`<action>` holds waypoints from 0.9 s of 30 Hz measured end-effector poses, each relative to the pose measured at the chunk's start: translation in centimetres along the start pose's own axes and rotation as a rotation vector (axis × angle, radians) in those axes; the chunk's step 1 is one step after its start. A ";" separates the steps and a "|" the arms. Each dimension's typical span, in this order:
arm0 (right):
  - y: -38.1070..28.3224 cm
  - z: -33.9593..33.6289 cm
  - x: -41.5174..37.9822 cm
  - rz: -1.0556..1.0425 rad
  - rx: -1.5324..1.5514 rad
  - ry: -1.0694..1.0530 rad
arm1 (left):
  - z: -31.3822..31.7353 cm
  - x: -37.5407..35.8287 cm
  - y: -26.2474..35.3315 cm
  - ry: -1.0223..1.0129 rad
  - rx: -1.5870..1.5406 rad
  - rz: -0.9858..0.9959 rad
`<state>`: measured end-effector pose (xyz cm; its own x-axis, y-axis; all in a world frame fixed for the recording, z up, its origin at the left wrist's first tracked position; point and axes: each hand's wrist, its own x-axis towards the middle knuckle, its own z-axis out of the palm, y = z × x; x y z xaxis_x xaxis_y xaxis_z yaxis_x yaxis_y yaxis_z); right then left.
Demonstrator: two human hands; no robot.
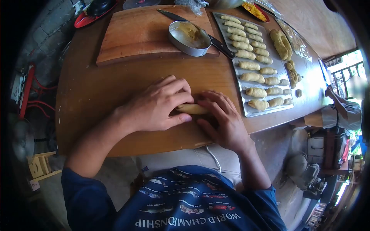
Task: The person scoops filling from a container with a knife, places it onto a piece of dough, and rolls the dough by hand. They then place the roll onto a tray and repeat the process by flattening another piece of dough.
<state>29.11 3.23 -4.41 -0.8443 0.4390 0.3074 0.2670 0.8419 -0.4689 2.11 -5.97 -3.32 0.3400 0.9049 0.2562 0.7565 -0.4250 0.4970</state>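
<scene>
One pale dough roll (194,109), short and tapered, lies on the wooden table (96,96) near the person's edge, between both hands. Probably light, soft, slightly tacky; likely dents or splits under a hard squeeze. Best hold looks like light fingertips at both ends, little pressure mid-length.

Left hand (154,104): fingers and thumb closed about the left end. Right hand (227,123): fingers curved over the right end, thumb lower; can't tell if it grips or just rests.

Right of the hands: flat metal tray (266,112), shiny, shallow rim, rows of shaped rolls (252,77), plump, matte, slightly uneven. Beyond its far side, big folded dough lump (281,44), smooth, plus small irregular dough pieces (293,73).

Ahead: thick cutting board (131,30), reddish wood grain. On it, round metal tin (187,49), yellowish paste (189,30) smeared inside; dark-handled knife (221,46) passes behind the tin, handle overhanging the board.
</scene>
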 end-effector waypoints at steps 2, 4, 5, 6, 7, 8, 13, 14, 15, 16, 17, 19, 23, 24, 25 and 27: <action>-0.2 0.0 -0.4 0.032 0.044 -0.008 | -0.4 -0.1 0.5 -0.044 -0.036 -0.014; -0.4 -0.1 -0.9 0.063 0.099 -0.003 | -0.3 -0.1 0.7 -0.085 -0.081 -0.026; -0.3 -0.2 -1.0 0.067 0.096 0.000 | -0.1 -0.1 0.6 -0.080 -0.100 -0.036; -0.3 -0.1 -1.0 0.047 0.084 0.004 | 0.0 -0.1 0.5 -0.073 -0.118 -0.048; -0.2 0.0 -0.9 0.025 0.073 0.009 | 0.0 0.0 0.6 -0.074 -0.116 -0.046; 0.0 0.1 -0.9 0.024 0.075 0.012 | 0.0 0.0 0.6 -0.073 -0.122 -0.042; 0.2 0.3 -1.1 0.028 0.082 0.007 | -0.2 0.1 0.8 -0.098 -0.163 -0.070; 0.2 0.2 -1.1 0.029 0.083 0.007 | -0.1 0.1 0.7 -0.099 -0.181 -0.080; 0.2 0.1 -1.0 0.025 0.086 0.004 | 0.0 0.1 0.7 -0.101 -0.198 -0.091; 0.2 0.1 -0.9 0.022 0.089 0.001 | 0.0 0.1 0.7 -0.101 -0.198 -0.092; 0.0 0.0 -0.7 0.021 0.090 0.001 | -0.1 0.1 0.7 -0.097 -0.197 -0.091; -0.8 -0.1 -0.1 0.052 0.140 0.041 | 0.0 0.1 0.7 -0.095 -0.199 -0.089; -1.0 0.5 0.8 0.041 0.201 0.056 | -0.3 0.1 1.1 -0.087 -0.186 -0.083; -0.9 0.4 0.9 0.068 0.240 0.047 | -0.5 0.1 1.3 -0.093 -0.170 -0.085; -0.8 0.4 1.0 0.094 0.278 0.037 | -0.4 0.0 1.2 -0.090 -0.169 -0.089; -0.9 0.3 1.3 0.100 0.304 0.033 | -0.1 0.0 1.1 -0.082 -0.165 -0.085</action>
<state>27.63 3.01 -3.83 -0.8043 0.5285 0.2716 0.1927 0.6643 -0.7222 2.84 -6.45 -2.69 0.3285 0.9337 0.1427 0.6851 -0.3395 0.6445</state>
